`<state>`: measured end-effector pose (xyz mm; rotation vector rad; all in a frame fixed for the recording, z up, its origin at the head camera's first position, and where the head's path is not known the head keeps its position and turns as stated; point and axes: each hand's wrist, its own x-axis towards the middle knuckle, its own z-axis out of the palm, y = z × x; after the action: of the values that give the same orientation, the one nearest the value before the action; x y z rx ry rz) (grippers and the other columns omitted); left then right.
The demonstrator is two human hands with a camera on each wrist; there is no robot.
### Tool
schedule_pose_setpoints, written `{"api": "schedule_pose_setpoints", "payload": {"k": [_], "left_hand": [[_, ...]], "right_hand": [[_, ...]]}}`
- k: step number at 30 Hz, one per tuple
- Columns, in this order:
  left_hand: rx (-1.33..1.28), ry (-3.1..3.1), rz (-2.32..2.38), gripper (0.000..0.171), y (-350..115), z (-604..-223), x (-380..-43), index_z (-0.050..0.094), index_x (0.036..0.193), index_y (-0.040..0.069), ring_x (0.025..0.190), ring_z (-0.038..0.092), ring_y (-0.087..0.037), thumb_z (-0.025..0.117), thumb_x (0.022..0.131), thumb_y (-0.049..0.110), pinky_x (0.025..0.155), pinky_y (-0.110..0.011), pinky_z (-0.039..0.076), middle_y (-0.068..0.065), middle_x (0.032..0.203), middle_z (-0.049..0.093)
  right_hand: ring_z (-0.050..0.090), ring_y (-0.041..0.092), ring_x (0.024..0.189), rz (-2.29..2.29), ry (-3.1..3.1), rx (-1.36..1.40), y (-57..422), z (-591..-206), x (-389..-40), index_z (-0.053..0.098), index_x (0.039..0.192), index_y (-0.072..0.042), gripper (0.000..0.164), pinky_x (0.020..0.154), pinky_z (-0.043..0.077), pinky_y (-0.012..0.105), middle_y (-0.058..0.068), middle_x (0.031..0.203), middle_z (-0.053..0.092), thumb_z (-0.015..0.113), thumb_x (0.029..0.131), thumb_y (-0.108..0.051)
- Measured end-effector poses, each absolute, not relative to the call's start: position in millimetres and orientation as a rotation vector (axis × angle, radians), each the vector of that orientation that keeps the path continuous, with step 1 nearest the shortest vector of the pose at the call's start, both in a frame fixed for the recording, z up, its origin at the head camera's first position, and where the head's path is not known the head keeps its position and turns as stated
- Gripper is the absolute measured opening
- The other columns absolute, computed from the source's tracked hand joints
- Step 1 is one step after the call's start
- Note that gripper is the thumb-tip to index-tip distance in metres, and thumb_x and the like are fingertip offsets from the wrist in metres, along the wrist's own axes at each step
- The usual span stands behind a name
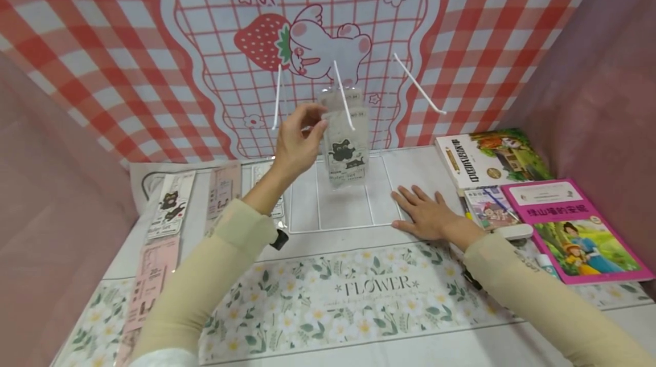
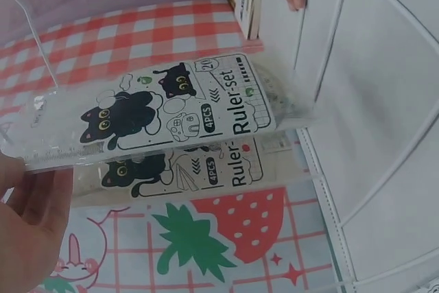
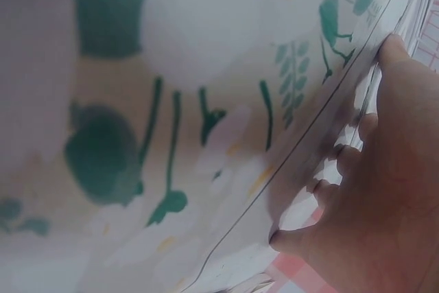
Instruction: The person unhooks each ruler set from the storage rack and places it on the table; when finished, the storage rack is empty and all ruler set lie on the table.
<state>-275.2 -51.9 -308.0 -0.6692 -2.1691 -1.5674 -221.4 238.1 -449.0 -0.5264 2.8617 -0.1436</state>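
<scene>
Left wrist view: the held packet (image 2: 147, 116) is clear, black-cat-printed.

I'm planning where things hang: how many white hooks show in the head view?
3: left hook near the left hand, middle hook by the ruler sets, right hook above the right hand. None seems hidden.

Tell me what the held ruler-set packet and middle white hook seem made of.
Held ruler-set packet: likely thin, glossy clear plastic; its edges are see-through and shiny. Middle white hook: probably white-coated metal, smooth, judging by its slim, even rod; plastic remains possible.
</scene>
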Motion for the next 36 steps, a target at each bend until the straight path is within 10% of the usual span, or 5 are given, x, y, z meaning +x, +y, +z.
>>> {"api": "schedule_pose_setpoints", "payload": {"k": [36], "left_hand": [[-0.84,-2.218,-1.77,0.023,-73,-287,-207,0.057,0.11,-0.007,0.082,0.067,-0.016,0.063,0.088,-0.004,0.068,-0.031,0.064,-0.022,0.099,0.064]], "right_hand": [[0.012,0.04,0.151,-0.114,2.868,-0.518,239,-452,-222,0.016,0.156,-0.021,0.079,0.115,0.011,0.076,0.009,0.165,0.014,0.043,0.094,-0.062]]}}
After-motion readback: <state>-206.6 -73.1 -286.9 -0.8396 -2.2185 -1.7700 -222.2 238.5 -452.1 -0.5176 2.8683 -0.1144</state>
